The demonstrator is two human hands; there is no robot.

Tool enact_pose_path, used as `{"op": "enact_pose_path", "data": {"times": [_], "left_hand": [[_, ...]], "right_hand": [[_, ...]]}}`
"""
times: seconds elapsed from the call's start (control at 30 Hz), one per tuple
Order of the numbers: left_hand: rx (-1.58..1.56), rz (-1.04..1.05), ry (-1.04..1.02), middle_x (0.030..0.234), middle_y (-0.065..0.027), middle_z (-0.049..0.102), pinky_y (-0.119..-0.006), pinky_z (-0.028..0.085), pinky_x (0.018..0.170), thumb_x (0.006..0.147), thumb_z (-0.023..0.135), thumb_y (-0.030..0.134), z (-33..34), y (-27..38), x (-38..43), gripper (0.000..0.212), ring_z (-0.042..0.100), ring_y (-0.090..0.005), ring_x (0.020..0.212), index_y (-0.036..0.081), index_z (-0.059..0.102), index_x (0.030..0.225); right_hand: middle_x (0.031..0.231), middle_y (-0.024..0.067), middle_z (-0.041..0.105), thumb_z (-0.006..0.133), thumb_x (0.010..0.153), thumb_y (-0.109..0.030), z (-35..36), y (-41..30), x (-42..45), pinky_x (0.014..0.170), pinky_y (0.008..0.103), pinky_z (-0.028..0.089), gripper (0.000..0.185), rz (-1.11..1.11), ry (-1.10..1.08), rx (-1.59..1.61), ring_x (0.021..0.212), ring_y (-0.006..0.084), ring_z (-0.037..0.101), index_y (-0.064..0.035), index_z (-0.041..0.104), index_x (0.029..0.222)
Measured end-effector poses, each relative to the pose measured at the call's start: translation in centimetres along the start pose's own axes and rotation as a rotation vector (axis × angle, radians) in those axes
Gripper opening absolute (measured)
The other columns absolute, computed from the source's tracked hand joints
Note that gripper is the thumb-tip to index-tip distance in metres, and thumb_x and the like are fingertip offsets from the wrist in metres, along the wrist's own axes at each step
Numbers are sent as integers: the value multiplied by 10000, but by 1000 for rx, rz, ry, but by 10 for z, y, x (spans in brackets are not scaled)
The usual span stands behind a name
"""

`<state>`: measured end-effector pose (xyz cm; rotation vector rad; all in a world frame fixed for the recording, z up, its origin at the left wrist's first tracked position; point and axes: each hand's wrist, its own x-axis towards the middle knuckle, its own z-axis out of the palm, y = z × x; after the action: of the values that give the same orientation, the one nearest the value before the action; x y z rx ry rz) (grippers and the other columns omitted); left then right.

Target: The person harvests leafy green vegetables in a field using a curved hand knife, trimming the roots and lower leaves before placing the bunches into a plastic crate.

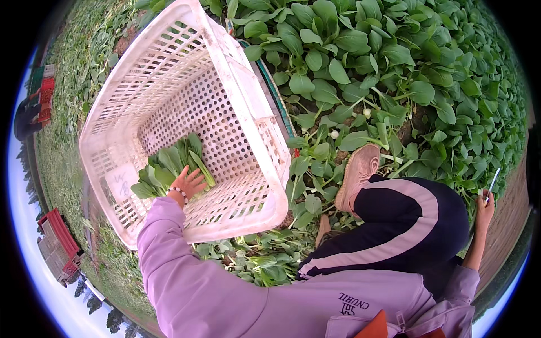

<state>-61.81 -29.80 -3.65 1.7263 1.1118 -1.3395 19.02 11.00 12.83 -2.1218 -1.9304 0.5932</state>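
My left hand [189, 182] reaches into a white plastic crate [230, 91], fingers spread, a beaded bracelet at its wrist. Its palm rests on or just above a small pile of leafy greens [162, 167] with pale green stalks, lying in the crate's near left corner. Far to the right, beside my bent knee, my right hand [484, 209] grips a small knife [493, 181]. The narrow blade points up and away, and the fingers hide most of the handle.
Dense leafy green plants [380, 55] grow beyond and right of the crate. My shoe [359, 175] stands among low plants and cut stubs. Scattered leaves [262, 262] cover the ground nearby. A red truck [61, 245] and another person [26, 118] near red crates [46, 93] appear far left.
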Motion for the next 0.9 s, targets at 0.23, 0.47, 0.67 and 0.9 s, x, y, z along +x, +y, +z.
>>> {"op": "enact_pose_path", "data": {"times": [0.23, 0.47, 0.67, 0.9], "left_hand": [[-971, -303, 614, 1167, -129, 573, -400, 421, 941, 690, 682, 62, -115, 7, -30, 476, 534, -285, 1102, 58, 562, 1151], [-1794, 51, 907, 1281, -169, 455, -365, 354, 979, 926, 507, 296, -237, 92, -77, 519, 451, -254, 1151, -24, 372, 1311], [-1828, -347, 828, 1196, -214, 501, -419, 449, 886, 878, 558, 211, -261, 80, -93, 539, 503, -310, 1090, -22, 348, 1317], [-688, -723, 1309, 1135, -341, 473, -531, 457, 860, 818, 590, 375, -384, 96, -90, 700, 500, -464, 1027, -113, 311, 1236]], "right_hand": [[727, 20, 490, 571, 801, -70, -36, -52, -30, 598, 252, 397, 142, 1, 41, -99, 639, 90, 437, -14, 533, 926], [723, 192, 532, 572, 778, -70, -128, -26, -44, 634, 388, 436, 195, -85, 198, -220, 668, 347, 525, -18, 489, 946], [768, 195, 583, 553, 777, -74, -154, 98, -84, 654, 461, 446, 202, 74, 234, -378, 757, 398, 568, -51, 485, 966], [1024, 188, 587, 649, 732, -127, -46, 216, -103, 863, 413, 455, 364, 233, -399, -141, 992, 345, 566, -13, 570, 1069]]}}
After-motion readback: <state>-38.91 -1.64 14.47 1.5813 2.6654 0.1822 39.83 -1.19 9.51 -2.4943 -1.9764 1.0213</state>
